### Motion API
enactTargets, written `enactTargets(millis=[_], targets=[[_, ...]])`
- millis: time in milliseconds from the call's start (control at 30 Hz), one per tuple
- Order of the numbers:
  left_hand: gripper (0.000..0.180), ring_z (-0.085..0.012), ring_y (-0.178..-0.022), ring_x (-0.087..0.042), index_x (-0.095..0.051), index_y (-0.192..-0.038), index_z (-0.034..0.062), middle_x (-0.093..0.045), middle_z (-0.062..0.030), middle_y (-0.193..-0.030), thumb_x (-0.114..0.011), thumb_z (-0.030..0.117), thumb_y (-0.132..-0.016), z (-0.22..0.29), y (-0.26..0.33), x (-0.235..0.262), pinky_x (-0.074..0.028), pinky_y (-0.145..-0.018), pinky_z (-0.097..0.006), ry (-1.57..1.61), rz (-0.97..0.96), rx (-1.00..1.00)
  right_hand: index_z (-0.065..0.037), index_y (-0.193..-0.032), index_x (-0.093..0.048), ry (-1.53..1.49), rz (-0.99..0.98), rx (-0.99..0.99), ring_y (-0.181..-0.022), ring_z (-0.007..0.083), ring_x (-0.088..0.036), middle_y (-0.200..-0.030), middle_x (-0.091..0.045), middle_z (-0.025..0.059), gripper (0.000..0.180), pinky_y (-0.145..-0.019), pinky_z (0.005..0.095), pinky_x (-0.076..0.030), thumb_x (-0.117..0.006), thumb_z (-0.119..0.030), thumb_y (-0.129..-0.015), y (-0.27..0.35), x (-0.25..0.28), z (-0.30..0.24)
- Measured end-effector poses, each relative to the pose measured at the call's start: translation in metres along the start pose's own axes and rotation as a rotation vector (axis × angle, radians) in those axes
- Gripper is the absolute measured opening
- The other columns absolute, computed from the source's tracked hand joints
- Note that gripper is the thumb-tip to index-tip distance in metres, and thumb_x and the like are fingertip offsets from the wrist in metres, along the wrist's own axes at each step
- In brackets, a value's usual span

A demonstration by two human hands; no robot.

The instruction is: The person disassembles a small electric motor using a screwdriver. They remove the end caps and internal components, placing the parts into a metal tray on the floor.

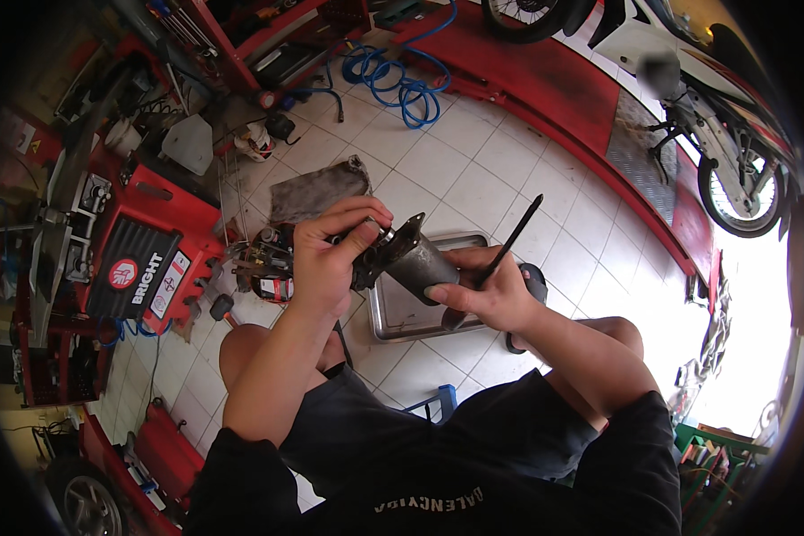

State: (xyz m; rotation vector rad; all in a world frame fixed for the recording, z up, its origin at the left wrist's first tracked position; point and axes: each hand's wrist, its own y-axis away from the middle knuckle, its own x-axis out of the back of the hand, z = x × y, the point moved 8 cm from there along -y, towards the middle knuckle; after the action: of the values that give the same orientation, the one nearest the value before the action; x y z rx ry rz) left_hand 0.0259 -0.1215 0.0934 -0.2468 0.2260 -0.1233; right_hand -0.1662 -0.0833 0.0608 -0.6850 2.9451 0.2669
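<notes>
Over the tray, a dark grey metal cylinder [424, 266] with a pointed flange at its far end is held tilted between my hands. My right hand [496, 290] is closed round its near end, thumb on the side. The same hand also keeps a screwdriver [518, 230], whose dark shaft points up and away to the right. At the flanged end, the fingers of my left hand [330, 255] pinch a small shiny metal piece [386, 234]. A black part [364, 270] shows just below those fingers; whether it joins the cylinder I cannot tell.
Below my hands a shallow metal tray [389, 336] lies on the tiled floor. A stained grey cloth [317, 189] is beyond. On the left stands a red machine [165, 237]. A blue air hose [411, 94] coils far off, and a motorcycle [719, 116] stands on the red lift [554, 80].
</notes>
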Motion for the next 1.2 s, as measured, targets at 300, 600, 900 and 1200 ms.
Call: enactTargets(millis=[300, 600, 900, 1200], targets=[[0.009, -0.0181, -0.097, -0.064, -0.075, -0.093, -0.0044, -0.070, -0.0104, -0.104, -0.071, 0.003, -0.090, -0.005, 0.000, 0.007, -0.048, -0.090, -0.030, 0.013, 0.095, 0.048, 0.007, -0.107, -0.071, 0.044, 0.005, -0.100, -0.053, 0.0026, -0.051, -0.061, -0.057, -0.0038, 0.038, -0.046, 0.0228, -0.037, -0.082, -0.021, -0.084, 0.000, -0.002, -0.008], [0.027, -0.0186, -0.091, -0.065, -0.074, -0.102, -0.0048, -0.065, -0.0142, -0.115, -0.069, 0.021, -0.095, 0.021, 0.002, -0.014, -0.050, -0.085, -0.030, -0.144, -0.207, -0.102, 0.007, -0.117, -0.069, 0.016, -0.061, 0.119, -0.059, 0.0013, -0.051, -0.069, -0.061, -0.0033, 0.044, -0.051, 0.0212, -0.038, -0.083, -0.019, -0.083, 0.008, 0.003, -0.003], [0.059, -0.0228, -0.076, -0.067, -0.057, -0.129, -0.0063, -0.051, -0.0259, -0.132, -0.061, 0.044, -0.099, -0.006, 0.009, 0.005, -0.056, -0.073, -0.034, 0.285, -0.219, 0.054, 0.008, -0.118, -0.068, -0.018, -0.048, 0.110, -0.058, 0.0023, -0.055, -0.071, -0.064, -0.0004, 0.045, -0.051, 0.0206, -0.041, -0.083, -0.018, -0.084, 0.012, 0.013, -0.002], [0.095, -0.0203, -0.073, -0.068, -0.025, -0.155, -0.0004, -0.046, -0.0323, -0.147, -0.059, 0.062, -0.093, 0.001, 0.009, -0.012, -0.057, -0.068, -0.034, 0.522, -0.322, 0.313, 0.007, -0.120, -0.068, -0.109, -0.018, 0.022, -0.056, 0.0073, -0.062, -0.073, -0.066, 0.0027, 0.045, -0.050, 0.0223, -0.047, -0.081, -0.018, -0.085, 0.010, 0.008, -0.001]])
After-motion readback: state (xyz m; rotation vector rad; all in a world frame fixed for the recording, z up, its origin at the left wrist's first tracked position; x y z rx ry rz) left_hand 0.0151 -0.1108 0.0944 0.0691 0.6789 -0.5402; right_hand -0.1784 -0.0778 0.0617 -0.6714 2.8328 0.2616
